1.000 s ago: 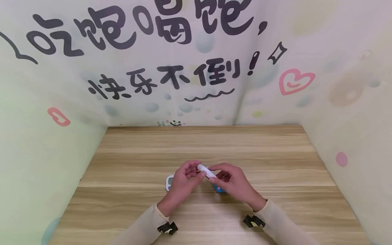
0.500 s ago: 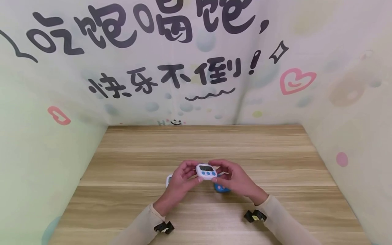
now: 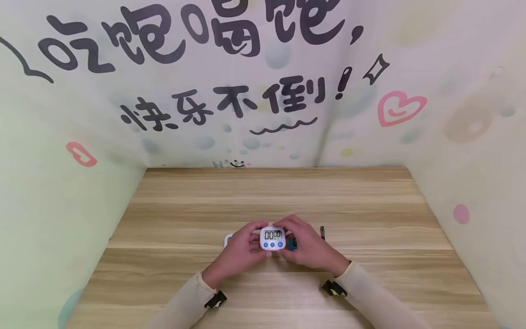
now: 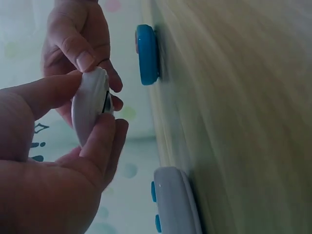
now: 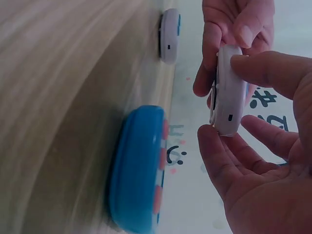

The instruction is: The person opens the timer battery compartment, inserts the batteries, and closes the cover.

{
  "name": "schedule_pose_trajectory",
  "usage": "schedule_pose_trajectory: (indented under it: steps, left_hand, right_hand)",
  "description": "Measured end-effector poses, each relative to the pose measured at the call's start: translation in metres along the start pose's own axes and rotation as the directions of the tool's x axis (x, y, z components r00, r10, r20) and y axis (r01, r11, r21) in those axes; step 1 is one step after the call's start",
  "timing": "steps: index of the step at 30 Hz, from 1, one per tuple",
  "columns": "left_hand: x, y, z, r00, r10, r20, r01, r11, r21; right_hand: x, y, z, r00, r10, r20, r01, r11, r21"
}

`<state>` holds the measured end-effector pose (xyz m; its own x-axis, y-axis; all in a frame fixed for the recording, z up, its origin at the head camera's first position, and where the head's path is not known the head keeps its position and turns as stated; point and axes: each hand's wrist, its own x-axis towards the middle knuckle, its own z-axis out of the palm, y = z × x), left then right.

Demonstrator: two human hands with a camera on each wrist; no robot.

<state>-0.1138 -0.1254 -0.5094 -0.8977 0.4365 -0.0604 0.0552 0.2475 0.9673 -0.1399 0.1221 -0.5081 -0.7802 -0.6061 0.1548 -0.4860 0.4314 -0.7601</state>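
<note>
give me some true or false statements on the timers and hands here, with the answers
1. The left hand and right hand both grip one white timer. True.
2. Its screen is blank. False: the display shows zeros.
3. A blue timer rests on the table. True.
4. The gripped timer's buttons are red. False: its buttons are blue.
5. A small dark object lies to the right of the right hand. True.

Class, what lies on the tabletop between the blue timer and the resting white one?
Both wrist views show bare tabletop between the blue timer and the resting white timer. The left hand and right hand hold another white timer above it.
</note>
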Motion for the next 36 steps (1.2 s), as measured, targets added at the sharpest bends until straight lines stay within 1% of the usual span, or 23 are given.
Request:
schedule_pose_trajectory:
  steps: [2, 4, 5, 6, 8, 11, 14, 17, 19, 23, 31, 36]
  left_hand:
    - [0.001, -0.001, 0.001, 1.000, 0.015, -0.017, -0.013, 0.995, 0.100]
    - [0.002, -0.001, 0.002, 0.999, 0.031, -0.029, -0.024, 0.979, 0.204]
    - [0.002, -0.001, 0.002, 0.999, 0.039, -0.033, -0.029, 0.964, 0.263]
    - [0.003, 0.000, 0.002, 0.998, 0.047, -0.035, -0.034, 0.947, 0.319]
    - [0.004, 0.001, 0.002, 0.998, 0.057, -0.036, -0.036, 0.903, 0.428]
    - [0.006, 0.002, 0.002, 0.998, 0.062, -0.029, -0.035, 0.826, 0.563]
    - [0.009, 0.000, 0.003, 0.998, 0.065, -0.009, -0.046, 0.788, 0.614]
    - [0.010, -0.001, 0.003, 0.997, 0.080, 0.003, -0.063, 0.757, 0.651]
    - [0.011, -0.002, 0.003, 0.996, 0.084, 0.008, -0.068, 0.743, 0.666]
    - [0.013, -0.002, 0.004, 0.996, 0.084, 0.021, -0.076, 0.730, 0.680]
    - [0.016, 0.000, 0.005, 1.000, 0.028, 0.014, -0.030, 0.733, 0.680]
    - [0.018, -0.001, 0.005, 1.000, 0.015, 0.022, -0.026, 0.728, 0.686]
  right_hand:
    - [0.001, 0.001, 0.002, 1.000, -0.001, 0.010, 0.001, 1.000, -0.028]
    - [0.003, 0.003, 0.003, 1.000, -0.009, 0.017, 0.010, 0.999, -0.049]
    - [0.003, 0.004, 0.004, 1.000, -0.012, 0.020, 0.013, 0.998, -0.067]
    - [0.003, 0.004, 0.005, 1.000, -0.011, 0.025, 0.013, 0.996, -0.083]
    - [0.004, 0.006, 0.006, 0.999, -0.005, 0.038, 0.010, 0.992, -0.127]
    - [0.004, 0.007, 0.006, 0.997, 0.027, 0.069, -0.014, 0.983, -0.181]
    - [0.005, 0.008, 0.007, 0.993, 0.057, 0.101, -0.034, 0.975, -0.219]
    - [0.006, 0.010, 0.008, 0.989, 0.079, 0.129, -0.045, 0.968, -0.245]
    - [0.007, 0.012, 0.008, 0.986, 0.087, 0.144, -0.047, 0.965, -0.259]
    - [0.009, 0.014, 0.009, 0.982, 0.093, 0.165, -0.046, 0.962, -0.269]
    - [0.011, 0.014, 0.009, 0.979, 0.097, 0.179, -0.039, 0.952, -0.304]
    - [0.012, 0.011, 0.006, 0.976, 0.122, 0.181, -0.065, 0.954, -0.294]
